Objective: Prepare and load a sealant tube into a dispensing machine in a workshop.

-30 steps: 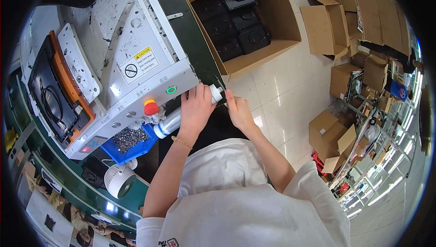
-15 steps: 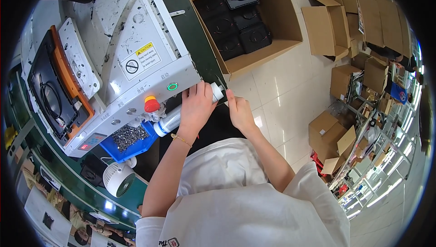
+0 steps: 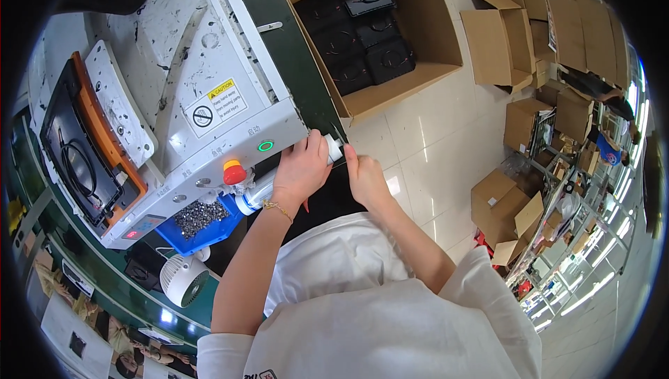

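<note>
My left hand [image 3: 304, 166] is wrapped around a white cartridge tube [image 3: 261, 191], which lies slantwise in front of the machine's panel. The tube's narrow white tip points right, toward my other hand. My right hand [image 3: 366, 178] is closed, its thumb up beside the tip. A thin pointed blade [image 3: 339, 131] sticks up from my right hand next to the tip; its handle is hidden in my fingers. A small red object [image 3: 305, 205] shows below my left hand, too little of it to name.
The grey machine [image 3: 202, 135] carries a red knob [image 3: 234, 172] and a green-lit button [image 3: 265, 145]. Below it are a blue bin [image 3: 221, 234] of small metal parts and a white fan [image 3: 184, 281]. A carton [image 3: 432, 65] of black units stands beyond; more cartons stand right.
Both hands stay at the tube's tip. My right hand and the blade have shifted slightly down and left. The whole view has tilted a little.
</note>
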Available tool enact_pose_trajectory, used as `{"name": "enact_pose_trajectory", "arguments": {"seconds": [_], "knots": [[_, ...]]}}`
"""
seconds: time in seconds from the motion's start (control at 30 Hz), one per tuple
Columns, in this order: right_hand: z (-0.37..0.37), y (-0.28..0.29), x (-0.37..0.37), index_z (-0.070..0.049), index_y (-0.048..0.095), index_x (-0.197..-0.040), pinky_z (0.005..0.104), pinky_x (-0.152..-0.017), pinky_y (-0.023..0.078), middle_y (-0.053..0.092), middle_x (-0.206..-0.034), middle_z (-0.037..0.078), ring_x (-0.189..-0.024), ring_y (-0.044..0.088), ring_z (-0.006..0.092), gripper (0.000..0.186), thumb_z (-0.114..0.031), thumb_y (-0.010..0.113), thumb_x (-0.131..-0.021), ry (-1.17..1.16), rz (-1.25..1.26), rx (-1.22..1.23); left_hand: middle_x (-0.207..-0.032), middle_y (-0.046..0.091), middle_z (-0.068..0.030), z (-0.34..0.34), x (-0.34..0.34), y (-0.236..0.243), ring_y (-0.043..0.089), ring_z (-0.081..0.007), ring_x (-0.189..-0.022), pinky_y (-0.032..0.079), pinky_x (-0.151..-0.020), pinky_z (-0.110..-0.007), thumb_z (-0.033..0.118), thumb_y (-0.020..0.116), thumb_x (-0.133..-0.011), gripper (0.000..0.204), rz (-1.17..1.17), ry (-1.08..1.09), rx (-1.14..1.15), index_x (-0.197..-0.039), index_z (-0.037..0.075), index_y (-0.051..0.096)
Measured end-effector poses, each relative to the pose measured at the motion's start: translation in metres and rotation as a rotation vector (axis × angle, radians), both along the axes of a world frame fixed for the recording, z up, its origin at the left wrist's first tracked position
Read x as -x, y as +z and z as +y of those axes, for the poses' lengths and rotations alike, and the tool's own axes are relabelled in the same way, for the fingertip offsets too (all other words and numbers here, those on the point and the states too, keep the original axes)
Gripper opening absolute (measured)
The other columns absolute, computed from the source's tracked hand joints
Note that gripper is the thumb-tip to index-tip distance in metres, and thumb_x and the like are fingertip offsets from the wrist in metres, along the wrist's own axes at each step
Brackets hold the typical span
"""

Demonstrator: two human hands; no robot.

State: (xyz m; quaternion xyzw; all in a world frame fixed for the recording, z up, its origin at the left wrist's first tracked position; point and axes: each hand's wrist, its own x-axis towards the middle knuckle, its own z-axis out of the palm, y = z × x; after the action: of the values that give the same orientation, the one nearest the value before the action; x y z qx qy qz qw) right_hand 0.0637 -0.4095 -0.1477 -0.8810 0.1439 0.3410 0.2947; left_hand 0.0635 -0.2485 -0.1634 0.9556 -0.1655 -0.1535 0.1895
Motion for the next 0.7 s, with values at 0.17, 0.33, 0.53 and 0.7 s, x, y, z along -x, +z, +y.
{"name": "enact_pose_trajectory", "arguments": {"seconds": [0.17,0.33,0.53,0.7], "knots": [[0.004,-0.001,-0.001,0.01,0.063,-0.073,0.0541,-0.068,0.049,0.059,-0.071,0.036,-0.075,0.06,0.0525,0.068,-0.047,0.038,-0.1,0.011,0.016,0.029,-0.104,0.048,-0.0071,0.003,0.002,-0.001,0.056,-0.022,-0.092,0.052,-0.076,-0.034,0.031,0.075,-0.072,0.048,0.066,-0.009,-0.03,-0.106,0.003,0.055],[0.001,-0.001,-0.005,0.01,0.063,-0.07,0.0544,-0.066,0.049,0.059,-0.071,0.035,-0.073,0.06,0.0524,0.07,-0.049,0.038,-0.1,0.036,0.036,0.063,-0.114,0.05,-0.0082,0.003,-0.001,-0.004,0.058,-0.0225,-0.096,0.053,-0.079,-0.034,0.031,0.075,-0.072,0.051,0.063,-0.007,0.0,-0.109,0.002,0.055],[-0.009,0.005,0.015,0.009,0.059,-0.065,0.0513,-0.066,0.047,0.057,-0.068,0.034,-0.071,0.058,0.0516,0.069,-0.043,0.035,-0.103,0.018,0.032,0.036,-0.108,0.049,-0.0083,0.004,-0.001,-0.004,0.057,-0.0231,-0.096,0.053,-0.077,-0.034,0.029,0.075,-0.071,0.048,0.065,0.01,0.017,-0.105,0.003,0.053],[0.011,-0.003,-0.007,0.009,0.06,-0.066,0.0519,-0.066,0.047,0.057,-0.069,0.035,-0.073,0.058,0.0521,0.069,-0.043,0.035,-0.102,0.038,-0.004,0.098,-0.114,0.05,-0.0087,0.003,0.001,0.0,0.059,-0.0233,-0.097,0.055,-0.075,-0.034,0.029,0.076,-0.071,0.052,0.141,0.02,0.027,-0.109,0.002,0.053]]}}
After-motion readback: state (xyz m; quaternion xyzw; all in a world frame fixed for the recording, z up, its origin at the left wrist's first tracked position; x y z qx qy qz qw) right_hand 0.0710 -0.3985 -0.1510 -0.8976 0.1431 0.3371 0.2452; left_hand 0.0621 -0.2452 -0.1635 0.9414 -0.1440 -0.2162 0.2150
